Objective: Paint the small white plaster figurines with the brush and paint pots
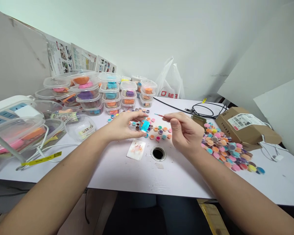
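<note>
Between the thumb and fingers of my left hand (127, 125) is a small bright blue piece (144, 125) with orange marks on it. My right hand (185, 129) pinches a thin brush (159, 115), its bluish tip pointing left, apart from the blue piece. Below and behind both hands, small round pots (158, 138) of many colours lie on the white table. A white tissue (136, 149) with orange and reddish stains lies just below my left hand.
Stacked clear tubs (111, 95) with coloured pieces fill the back left, near a power strip (12, 112). At right are a pile of pots (222, 147), a cardboard box (245, 125) and a black cable (203, 111). A round hole (158, 153) opens in the table.
</note>
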### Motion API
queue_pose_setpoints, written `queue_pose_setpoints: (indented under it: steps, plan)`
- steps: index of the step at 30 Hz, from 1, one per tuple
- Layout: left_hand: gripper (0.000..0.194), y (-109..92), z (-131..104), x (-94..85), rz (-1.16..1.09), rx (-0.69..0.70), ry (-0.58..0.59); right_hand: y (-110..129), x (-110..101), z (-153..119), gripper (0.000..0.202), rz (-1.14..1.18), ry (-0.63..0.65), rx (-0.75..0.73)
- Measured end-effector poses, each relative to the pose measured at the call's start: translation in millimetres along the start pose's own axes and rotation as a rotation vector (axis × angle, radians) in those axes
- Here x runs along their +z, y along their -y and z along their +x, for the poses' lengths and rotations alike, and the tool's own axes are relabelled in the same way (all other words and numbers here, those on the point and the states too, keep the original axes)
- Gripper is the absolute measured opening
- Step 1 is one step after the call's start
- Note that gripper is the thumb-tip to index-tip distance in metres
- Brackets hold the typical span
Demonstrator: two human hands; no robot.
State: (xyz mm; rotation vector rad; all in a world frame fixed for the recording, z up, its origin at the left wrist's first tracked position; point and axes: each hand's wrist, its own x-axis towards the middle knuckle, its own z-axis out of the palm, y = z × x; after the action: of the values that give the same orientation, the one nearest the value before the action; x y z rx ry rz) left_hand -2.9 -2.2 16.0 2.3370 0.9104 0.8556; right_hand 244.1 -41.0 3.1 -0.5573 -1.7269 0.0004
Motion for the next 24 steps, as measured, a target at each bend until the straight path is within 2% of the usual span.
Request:
queue_pose_setpoints:
  steps: [3, 8, 12, 18, 24]
  plan:
    - [0.083, 3, -1, 3.3, -0.237, -0.037, 0.013, -8, 2, -3, 0.028, -0.102, -0.019, -0.009]
    - [0.087, -1, -1, 10.5, -0.526, 0.003, 0.115, -17, 12, -8, 0.038, -0.16, 0.093, -0.074]
    - [0.081, -7, 1, 16.8, -0.628, 0.04, 0.126, -17, 20, -10, 0.041, -0.247, 0.092, -0.074]
    - [0.068, -11, 2, 23.1, -0.705, 0.04, 0.069, -17, 26, -14, 0.041, -0.308, 0.121, 0.053]
    - [0.077, -6, 3, 23.5, -0.713, 0.082, 0.085, -11, 26, -12, 0.042, -0.215, 0.104, 0.019]
